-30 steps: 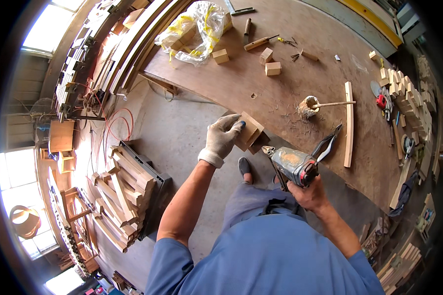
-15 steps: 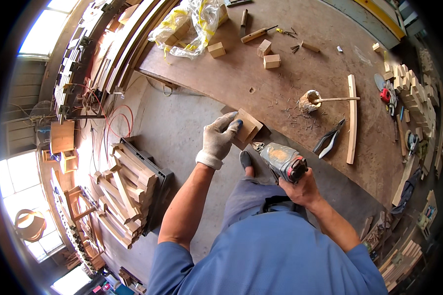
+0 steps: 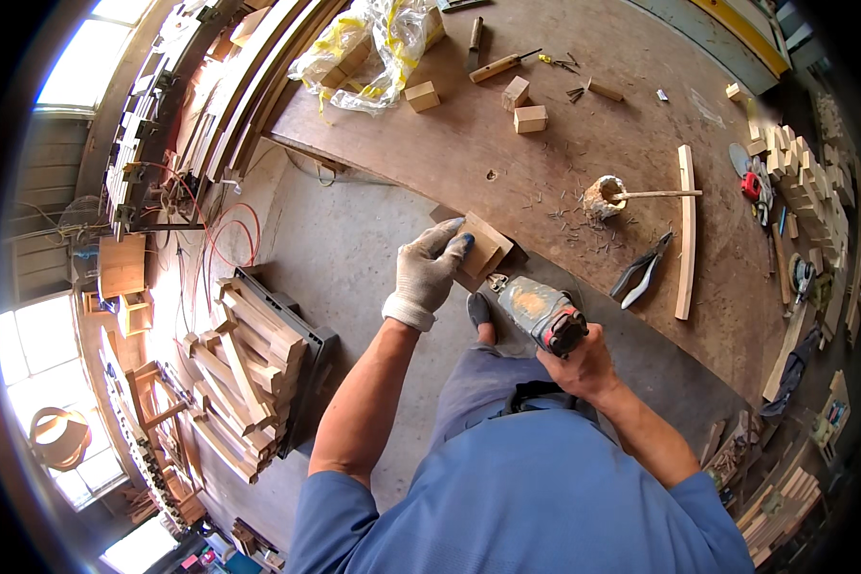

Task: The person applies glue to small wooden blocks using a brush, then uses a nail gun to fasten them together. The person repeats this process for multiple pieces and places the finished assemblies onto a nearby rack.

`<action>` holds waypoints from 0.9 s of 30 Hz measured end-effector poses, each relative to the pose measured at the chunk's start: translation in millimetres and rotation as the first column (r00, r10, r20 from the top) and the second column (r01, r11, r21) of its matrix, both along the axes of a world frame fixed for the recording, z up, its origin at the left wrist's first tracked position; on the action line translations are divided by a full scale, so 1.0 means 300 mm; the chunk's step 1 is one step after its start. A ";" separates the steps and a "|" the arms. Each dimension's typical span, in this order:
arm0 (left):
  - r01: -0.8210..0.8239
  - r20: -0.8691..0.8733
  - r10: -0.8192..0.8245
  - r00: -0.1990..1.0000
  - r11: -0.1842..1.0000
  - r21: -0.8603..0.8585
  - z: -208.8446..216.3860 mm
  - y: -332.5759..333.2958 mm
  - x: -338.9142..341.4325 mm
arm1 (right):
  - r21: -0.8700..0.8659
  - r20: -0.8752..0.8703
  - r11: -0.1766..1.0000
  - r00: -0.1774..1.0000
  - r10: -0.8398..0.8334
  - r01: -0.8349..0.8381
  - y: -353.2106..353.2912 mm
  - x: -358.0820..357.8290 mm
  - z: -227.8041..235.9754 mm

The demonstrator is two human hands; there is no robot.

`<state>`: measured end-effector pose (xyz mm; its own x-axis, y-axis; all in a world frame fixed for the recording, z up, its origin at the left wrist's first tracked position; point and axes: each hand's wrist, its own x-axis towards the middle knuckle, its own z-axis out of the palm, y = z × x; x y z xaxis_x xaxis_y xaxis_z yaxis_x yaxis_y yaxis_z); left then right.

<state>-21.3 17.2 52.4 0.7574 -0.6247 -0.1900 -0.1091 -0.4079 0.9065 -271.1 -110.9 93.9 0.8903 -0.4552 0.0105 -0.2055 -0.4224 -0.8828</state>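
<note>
In a pale work glove, my left hand point(image 3: 428, 271) is closed on a light wooden block point(image 3: 488, 239) at the table's near edge. The thumb and fingers press on its left side, and a darker wood piece lies partly hidden around it. My bare right hand point(image 3: 584, 366) wraps around the handle of a worn grey nail gun point(image 3: 538, 311) with a red and black end. Its metal nose points at the block's near corner, close to it; I cannot tell if they touch. To the right lie pliers point(image 3: 641, 270).
On the brown table point(image 3: 631, 115) are scattered nails, a rough pot point(image 3: 604, 198) with a stick in it, a long wood strip point(image 3: 686, 234), small blocks point(image 3: 530, 120) and a plastic bag point(image 3: 378, 57). A black crate point(image 3: 306, 378) of wooden parts stands on the floor at left.
The nail gun and my right hand have shifted slightly left and down, and the tool has tilted a little. My left hand stays on the block.
</note>
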 end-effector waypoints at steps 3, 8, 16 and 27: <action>-0.008 -0.010 0.008 1.000 1.000 -0.011 -0.007 0.001 -0.002 | -0.013 0.031 1.000 1.000 0.002 -0.002 -0.002 0.017 0.019; -0.013 0.014 0.013 1.000 1.000 -0.003 0.005 -0.002 -0.010 | -0.023 0.003 0.999 0.999 0.040 -0.040 -0.009 0.014 0.024; -0.021 0.032 0.022 0.999 0.999 -0.027 -0.014 -0.001 -0.007 | 0.006 0.027 1.000 0.999 -0.024 0.024 0.005 0.022 0.009; -0.035 0.014 0.035 0.999 0.999 -0.027 -0.008 -0.005 -0.013 | -0.002 0.007 1.000 1.000 -0.011 0.011 0.005 0.021 0.005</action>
